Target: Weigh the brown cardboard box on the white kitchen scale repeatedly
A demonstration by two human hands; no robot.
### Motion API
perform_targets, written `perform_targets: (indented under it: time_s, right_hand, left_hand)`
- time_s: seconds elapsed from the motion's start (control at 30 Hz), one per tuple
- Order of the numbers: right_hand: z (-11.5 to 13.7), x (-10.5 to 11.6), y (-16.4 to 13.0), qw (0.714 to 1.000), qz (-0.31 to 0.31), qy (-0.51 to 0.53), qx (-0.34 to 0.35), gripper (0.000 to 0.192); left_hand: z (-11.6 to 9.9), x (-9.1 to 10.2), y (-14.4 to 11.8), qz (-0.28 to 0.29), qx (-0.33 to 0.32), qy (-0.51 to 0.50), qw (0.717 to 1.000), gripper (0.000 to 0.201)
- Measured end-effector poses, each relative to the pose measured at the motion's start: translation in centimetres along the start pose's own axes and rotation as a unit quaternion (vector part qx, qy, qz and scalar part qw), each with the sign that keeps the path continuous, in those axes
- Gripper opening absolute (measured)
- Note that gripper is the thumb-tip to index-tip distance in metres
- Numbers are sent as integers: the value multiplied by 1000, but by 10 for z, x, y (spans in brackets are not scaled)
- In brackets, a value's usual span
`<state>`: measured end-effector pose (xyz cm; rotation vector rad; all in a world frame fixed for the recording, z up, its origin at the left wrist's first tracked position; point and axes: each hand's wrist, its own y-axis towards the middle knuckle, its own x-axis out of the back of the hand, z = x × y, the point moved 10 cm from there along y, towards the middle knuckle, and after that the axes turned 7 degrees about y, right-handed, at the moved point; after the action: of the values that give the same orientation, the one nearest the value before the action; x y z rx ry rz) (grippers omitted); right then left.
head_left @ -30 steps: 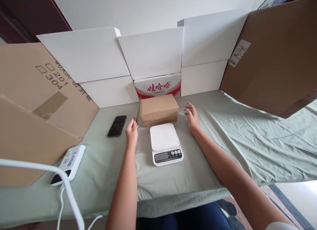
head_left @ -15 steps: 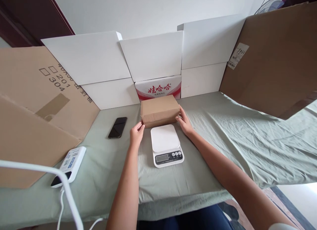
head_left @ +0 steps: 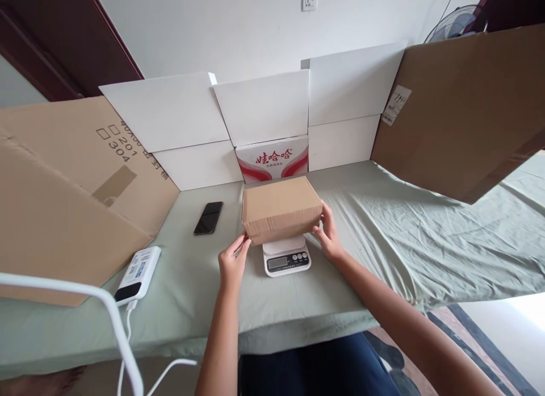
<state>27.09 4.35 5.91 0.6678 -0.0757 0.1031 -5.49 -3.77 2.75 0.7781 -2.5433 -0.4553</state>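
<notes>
Fingers of the left hand (head_left: 232,261) and right hand (head_left: 328,235) grip the ends of the cardboard box (head_left: 281,208), just over the scale (head_left: 286,255). It wants lowering level and centred, display uncovered.

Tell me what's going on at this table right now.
A seated person grips a brown cardboard box at both ends, left hand at its near left corner, right hand at its right end. The box is over a white kitchen scale, hiding most of the platform; whether it rests on it is unclear. A black phone and a white power bank lie to the left on the green cloth.
</notes>
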Motion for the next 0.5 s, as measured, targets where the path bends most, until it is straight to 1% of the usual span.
perform_targets:
  time_s: [0.1, 0.17, 0.3, 0.5]
  right_hand:
    - [8, 1, -18, 1000, 17, 4, 4, 74]
    - [11, 1, -24, 1000, 22, 10, 6, 74]
    - [12, 1, -28, 1000, 19, 19, 2, 73]
    - [9, 1, -27, 1000, 16, 20, -7, 72]
  left_hand:
    - [-4, 12, -19, -22, -12, 36, 999, 43]
    - [-7, 15, -26, -26, -16, 45, 999, 41]
    - [-12, 13, -34, -10, -16, 45, 999, 40]
    - [-9, 10, -32, -1, -5, 40, 999, 40]
